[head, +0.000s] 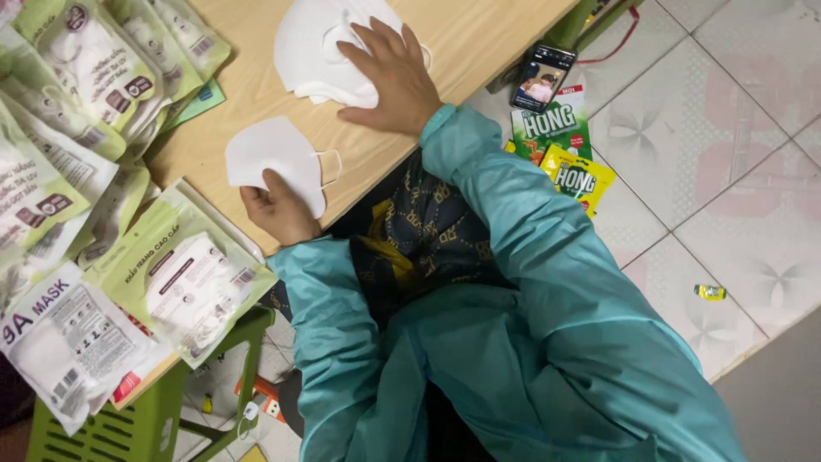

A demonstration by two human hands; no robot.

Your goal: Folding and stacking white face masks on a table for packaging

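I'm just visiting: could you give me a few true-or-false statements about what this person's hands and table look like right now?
1. The left hand holds a single white mask. True.
2. The right hand grips a phone. False: it rests flat on a stack of masks; the phone lies on the floor.
3. Packaged masks lie on the table. True.
4. The sleeves are red. False: they are teal.

Wooden table top (479, 34), pale grain, evenly lit. Floor (735, 145) of white tiles with faint flower pattern and grey joints. Green plastic stool (145, 419) under the table's edge.
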